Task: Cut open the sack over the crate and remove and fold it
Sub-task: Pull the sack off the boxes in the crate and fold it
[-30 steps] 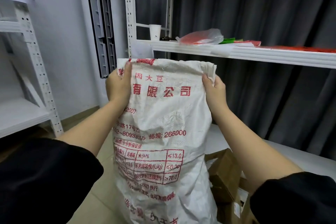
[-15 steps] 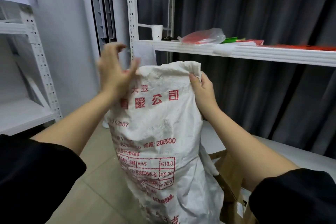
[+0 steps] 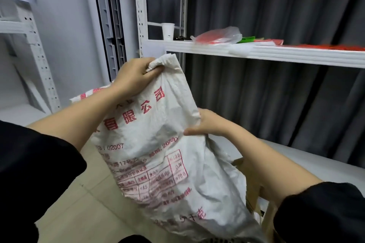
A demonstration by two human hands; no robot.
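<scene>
A white woven sack (image 3: pixel 158 156) with red printed characters hangs in front of me, crumpled and tilted to the left. My left hand (image 3: pixel 136 76) is closed on its bunched top corner, held high. My right hand (image 3: pixel 207 126) pinches the sack's right edge lower down, about halfway along. The sack's lower end drapes past brown cardboard (image 3: pixel 250 181) at the lower right, which the sack and my right arm largely hide. No crate shows clearly.
A white metal shelf (image 3: pixel 256 53) runs across at the right with a paper cup (image 3: pixel 168 31), a plastic bag (image 3: pixel 219 36) and red and green items. Dark curtains hang behind. Another white rack (image 3: pixel 35 55) stands at the left. The floor is beige tile.
My left hand let go of the top left corner, crossed over and took the bunched top right corner. My right hand slid down the sack's right edge. The sack tilted left and crumpled.
</scene>
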